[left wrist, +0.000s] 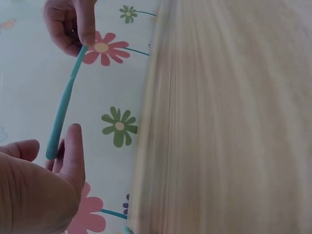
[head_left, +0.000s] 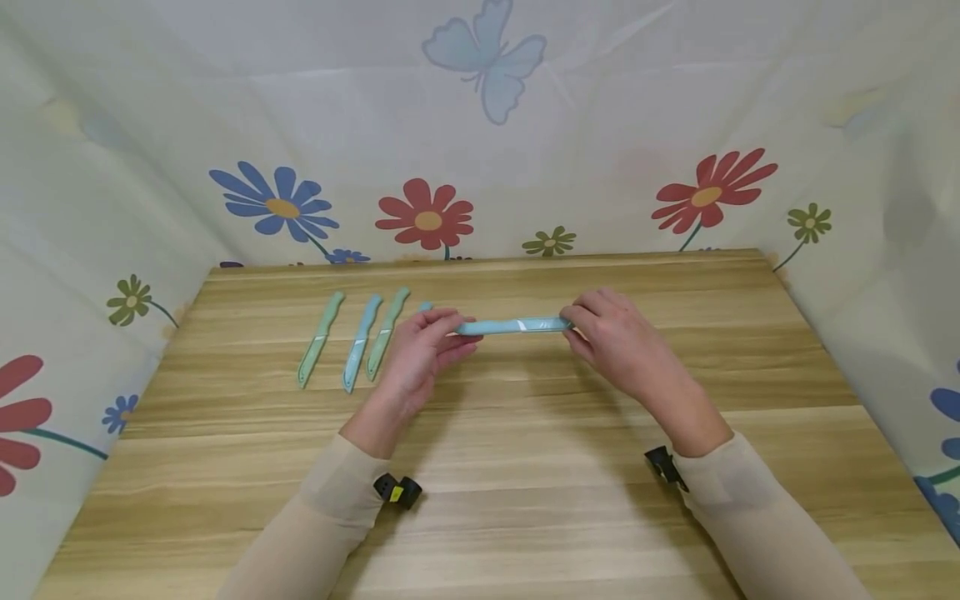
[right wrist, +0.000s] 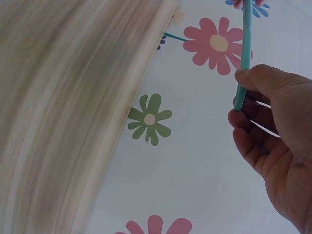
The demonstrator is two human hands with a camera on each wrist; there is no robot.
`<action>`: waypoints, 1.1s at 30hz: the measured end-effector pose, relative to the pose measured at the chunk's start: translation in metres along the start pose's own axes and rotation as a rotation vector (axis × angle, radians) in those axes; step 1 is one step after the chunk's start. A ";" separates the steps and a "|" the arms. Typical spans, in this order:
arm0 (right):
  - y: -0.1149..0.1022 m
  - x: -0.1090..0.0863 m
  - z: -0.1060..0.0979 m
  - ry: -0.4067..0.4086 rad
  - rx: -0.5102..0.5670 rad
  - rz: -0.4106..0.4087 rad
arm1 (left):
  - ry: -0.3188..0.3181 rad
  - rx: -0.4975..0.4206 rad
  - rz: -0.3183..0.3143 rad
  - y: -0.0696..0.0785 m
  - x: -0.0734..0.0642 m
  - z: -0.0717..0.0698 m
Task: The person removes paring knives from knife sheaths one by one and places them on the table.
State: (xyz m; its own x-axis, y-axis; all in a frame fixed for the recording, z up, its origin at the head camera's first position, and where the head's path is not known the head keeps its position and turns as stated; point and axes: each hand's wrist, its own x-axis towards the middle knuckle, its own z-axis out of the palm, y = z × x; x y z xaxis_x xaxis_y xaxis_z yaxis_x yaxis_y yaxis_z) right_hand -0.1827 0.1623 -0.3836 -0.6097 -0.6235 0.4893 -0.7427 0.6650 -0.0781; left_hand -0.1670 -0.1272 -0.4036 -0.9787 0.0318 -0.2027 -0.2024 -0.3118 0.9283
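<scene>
R hand [head_left: 622, 346] fingers curled, thumb & fingertips pinching sheath end of blue knife [head_left: 510, 326]; L hand [head_left: 416, 358] loose, fingers near straight at handle end, thumb standing off it per L wrist cam. Knife approx. level betw. the 2 hands, above wood-grain table [head_left: 525, 517]. On table to L: 2 green knives [head_left: 320, 340] & 1 other blue knife [head_left: 362, 343], slantwise, plus blue end [head_left: 425, 306] partly hidden behind L hand; beyond, flower-print backdrop [head_left: 600, 158].

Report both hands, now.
Left hand: open, at one end of the knife.
Right hand: closed, holding the knife's other end.
</scene>
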 end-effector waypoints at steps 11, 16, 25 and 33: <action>0.001 0.000 -0.001 -0.005 -0.008 0.003 | 0.031 0.312 0.167 0.003 0.001 -0.001; 0.001 0.002 -0.001 0.002 -0.009 -0.003 | 0.017 0.517 0.293 0.005 -0.001 -0.003; 0.000 0.002 -0.001 0.006 -0.014 0.002 | -0.004 0.983 0.462 0.014 -0.006 0.006; 0.000 0.001 -0.003 0.002 -0.024 0.011 | -0.050 1.370 0.684 0.014 -0.004 0.020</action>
State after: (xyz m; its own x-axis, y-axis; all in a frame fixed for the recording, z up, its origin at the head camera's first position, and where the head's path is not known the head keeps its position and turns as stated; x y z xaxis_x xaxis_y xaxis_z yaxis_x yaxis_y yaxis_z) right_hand -0.1825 0.1631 -0.3812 -0.6170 -0.6154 0.4905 -0.7291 0.6816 -0.0621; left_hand -0.1666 -0.1123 -0.3834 -0.8890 0.2905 0.3540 0.4261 0.8081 0.4068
